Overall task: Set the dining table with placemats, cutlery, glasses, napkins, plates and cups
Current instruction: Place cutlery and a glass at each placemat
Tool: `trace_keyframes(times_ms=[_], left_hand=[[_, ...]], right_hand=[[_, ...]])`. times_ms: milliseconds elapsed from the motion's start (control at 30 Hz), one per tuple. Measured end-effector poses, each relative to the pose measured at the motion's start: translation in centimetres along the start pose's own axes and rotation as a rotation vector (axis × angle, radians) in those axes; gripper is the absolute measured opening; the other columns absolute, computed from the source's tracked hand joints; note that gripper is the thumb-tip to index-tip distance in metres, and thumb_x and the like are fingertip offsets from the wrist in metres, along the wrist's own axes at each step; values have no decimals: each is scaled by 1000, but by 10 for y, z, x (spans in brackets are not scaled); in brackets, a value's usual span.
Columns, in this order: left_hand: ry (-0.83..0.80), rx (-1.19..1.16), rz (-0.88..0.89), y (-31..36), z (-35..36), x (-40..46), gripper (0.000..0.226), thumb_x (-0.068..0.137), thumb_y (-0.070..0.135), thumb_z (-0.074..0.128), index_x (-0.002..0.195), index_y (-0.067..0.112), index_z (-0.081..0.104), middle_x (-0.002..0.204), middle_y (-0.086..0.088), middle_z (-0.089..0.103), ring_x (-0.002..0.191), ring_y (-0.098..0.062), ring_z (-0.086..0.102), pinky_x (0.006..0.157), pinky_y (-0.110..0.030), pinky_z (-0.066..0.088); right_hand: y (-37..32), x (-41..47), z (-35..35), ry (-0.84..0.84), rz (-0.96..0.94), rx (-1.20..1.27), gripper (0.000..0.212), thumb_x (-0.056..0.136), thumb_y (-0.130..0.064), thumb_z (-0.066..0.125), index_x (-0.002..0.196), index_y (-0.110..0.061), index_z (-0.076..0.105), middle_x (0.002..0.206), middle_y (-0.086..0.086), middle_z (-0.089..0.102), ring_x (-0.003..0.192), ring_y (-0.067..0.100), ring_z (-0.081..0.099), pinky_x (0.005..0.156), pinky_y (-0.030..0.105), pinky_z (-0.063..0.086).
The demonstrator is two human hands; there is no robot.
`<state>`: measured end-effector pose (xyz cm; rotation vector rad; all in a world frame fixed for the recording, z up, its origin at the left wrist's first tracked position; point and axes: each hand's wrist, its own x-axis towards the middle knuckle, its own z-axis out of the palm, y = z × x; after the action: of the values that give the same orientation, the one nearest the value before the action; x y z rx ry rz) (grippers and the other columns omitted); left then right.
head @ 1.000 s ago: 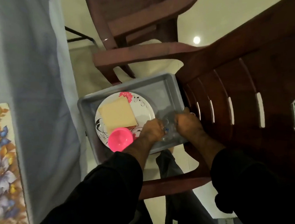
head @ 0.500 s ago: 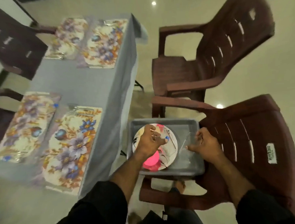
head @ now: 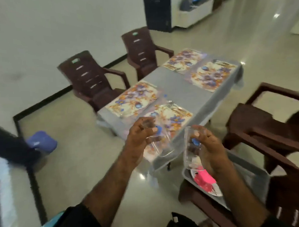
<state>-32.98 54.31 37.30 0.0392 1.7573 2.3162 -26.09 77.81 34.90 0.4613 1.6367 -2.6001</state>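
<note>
Now both hands are raised in front of the person, each holding a clear glass. The left hand (head: 141, 137) has its fingers curled round a transparent glass (head: 161, 143) that tilts to the right, above the near corner of the desk (head: 182, 93). The right hand (head: 207, 145) grips a second clear glass (head: 189, 146), held roughly upright over the near left end of a grey tray (head: 254, 170). Each glass bears a small blue mark, though the picture is blurred and its shape is hard to read.

The tray sits on the seat of a dark brown plastic chair (head: 275, 185) at the near right, and in it lie a patterned plate (head: 215, 191) and a pink cup (head: 205, 178), the cup on the plate.

The desk carries a grey cloth and four floral placemats: two at the near end, one on the left (head: 132, 100) and one on the right (head: 171, 115), the latter partly behind the left glass, and two at the far end (head: 210, 76). Something shiny that may be cutlery lies on the near right placemat, too blurred to tell.

Two more brown chairs (head: 92, 78) stand along the left side of the desk, and another (head: 258, 119) on the right. A blue stool (head: 41, 141) stands on the floor at the left.
</note>
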Motion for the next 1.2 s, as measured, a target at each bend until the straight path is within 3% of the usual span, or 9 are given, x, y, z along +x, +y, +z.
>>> trace_keyframes(times_ms=[133,233,400,567,633,900,1033,1100,1200], left_hand=[[145,-118,63,65,-92,-82,51,74,34,78,120,17,62,110,-11,72,115,-45,70,98,-70,51],[297,-113,120,101,-144,-139,53,79,49,73,122,18,64,111,-21,73,98,-48,73,88,-65,56],[556,-156,129,127,-206,-198,50,87,51,68,122,15,62,96,-24,71,76,-40,70,76,-51,59],[723,-251,79,132,-245,-199,36,84,51,71,101,19,74,90,-22,71,70,-38,69,70,-47,59],[782,-272,65,133,-259,-188,46,81,52,66,107,14,71,90,-24,71,69,-38,68,67,-46,59],[818,-223,4,168,-320,-93,41,83,55,66,68,21,83,85,-23,68,68,-36,64,68,-43,56],[786,-246,-19,187,-355,-43,56,80,50,70,94,-3,79,95,-29,68,75,-37,70,67,-44,59],[782,-267,20,194,-373,-22,71,79,42,73,120,-16,65,104,-30,69,80,-38,72,66,-45,62],[802,-277,93,209,-398,-2,77,84,38,75,141,-9,50,113,-27,70,86,-40,74,68,-47,63]], right_hand=[[23,-26,129,-227,94,78,48,88,-54,76,127,-27,69,118,17,74,99,44,71,83,57,58],[37,-43,218,-336,129,-24,29,109,-36,51,133,-32,68,114,19,76,90,40,76,69,48,63],[60,-59,322,-453,293,-171,58,93,-53,58,128,-7,65,120,31,68,87,38,73,77,51,59],[77,-38,364,-608,416,-189,62,72,-29,85,124,-1,66,124,31,68,106,44,71,95,59,54],[83,-20,373,-664,442,-181,70,66,-22,83,128,3,63,126,33,66,113,48,69,105,65,48],[82,89,447,-669,400,-233,55,82,-32,86,118,6,70,117,29,73,108,42,73,99,53,57],[63,137,497,-667,418,-199,62,66,-43,89,109,-1,73,117,34,70,106,45,72,85,44,63],[54,158,520,-681,418,-203,55,68,-31,90,110,-3,70,120,45,59,105,56,63,75,38,64],[56,189,547,-669,387,-243,47,84,-37,78,121,-10,67,118,28,72,100,43,75,92,53,60]])
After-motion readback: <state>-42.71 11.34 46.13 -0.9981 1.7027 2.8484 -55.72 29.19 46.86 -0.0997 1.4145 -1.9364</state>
